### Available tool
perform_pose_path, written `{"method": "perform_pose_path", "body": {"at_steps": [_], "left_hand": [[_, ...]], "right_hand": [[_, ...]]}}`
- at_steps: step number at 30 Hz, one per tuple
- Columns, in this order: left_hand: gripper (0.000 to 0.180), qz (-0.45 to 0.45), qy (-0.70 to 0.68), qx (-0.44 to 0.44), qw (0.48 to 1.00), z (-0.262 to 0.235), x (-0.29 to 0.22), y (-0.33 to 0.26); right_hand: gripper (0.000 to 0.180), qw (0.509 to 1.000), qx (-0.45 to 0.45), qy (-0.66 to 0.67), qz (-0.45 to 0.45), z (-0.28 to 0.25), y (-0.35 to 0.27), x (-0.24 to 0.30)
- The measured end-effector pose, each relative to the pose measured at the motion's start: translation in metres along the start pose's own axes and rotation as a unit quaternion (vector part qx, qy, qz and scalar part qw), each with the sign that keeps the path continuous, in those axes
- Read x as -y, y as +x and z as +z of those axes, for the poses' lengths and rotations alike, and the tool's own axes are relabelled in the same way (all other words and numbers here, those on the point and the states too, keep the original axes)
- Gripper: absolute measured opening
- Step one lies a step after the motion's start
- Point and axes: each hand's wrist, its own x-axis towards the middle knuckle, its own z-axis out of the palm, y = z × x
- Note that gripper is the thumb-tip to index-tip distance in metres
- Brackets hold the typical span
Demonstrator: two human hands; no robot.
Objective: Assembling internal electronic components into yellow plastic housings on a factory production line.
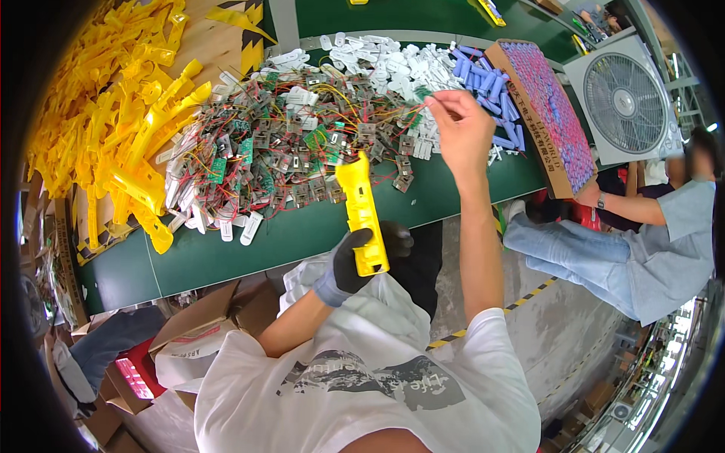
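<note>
In a dark glove, my left hand point(353, 264) is closed round the lower part of a yellow plastic housing point(360, 215). The half shell stands tilted, its hollow, ribbed inside showing. Bare, my right hand point(462, 128) pinches thin wires point(404, 111) between thumb and fingertips, over the far right of the pile. By those fingertips is a small dark green piece point(421, 92), perhaps a circuit board. Between my hands and beyond lies a heap of wired circuit boards with metal parts point(283, 155). White plastic pieces point(411, 64) are spread behind and under it.
Many yellow housings point(113, 113) are piled on the left. Blue cylindrical cells point(487, 83) lie right of the heap, beside a cardboard box point(529, 124) packed with cells. A fan point(625, 104) stands at far right. Another person point(642, 234) sits there, a hand at the box.
</note>
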Motion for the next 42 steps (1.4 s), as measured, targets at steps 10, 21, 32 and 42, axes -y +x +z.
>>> {"method": "perform_pose_path", "body": {"at_steps": [10,21,32,42], "left_hand": [[0.031,0.023,-0.076,0.035,0.996,0.035,-0.003,0.046],[0.044,0.038,0.125,-0.006,0.991,0.026,-0.017,0.061],[0.05,-0.048,0.483,0.128,0.865,0.06,-0.045,0.042],[0.059,-0.187,0.422,0.157,0.873,0.031,-0.072,0.021]], "right_hand": [[0.021,0.982,-0.111,0.154,0.01,-0.051,-0.056,0.033],[0.023,0.901,-0.051,0.43,0.034,-0.088,-0.199,-0.001],[0.032,0.766,0.315,0.487,0.279,-0.052,-0.184,-0.023],[0.048,0.375,0.25,0.778,0.437,0.014,-0.211,-0.02]]}}
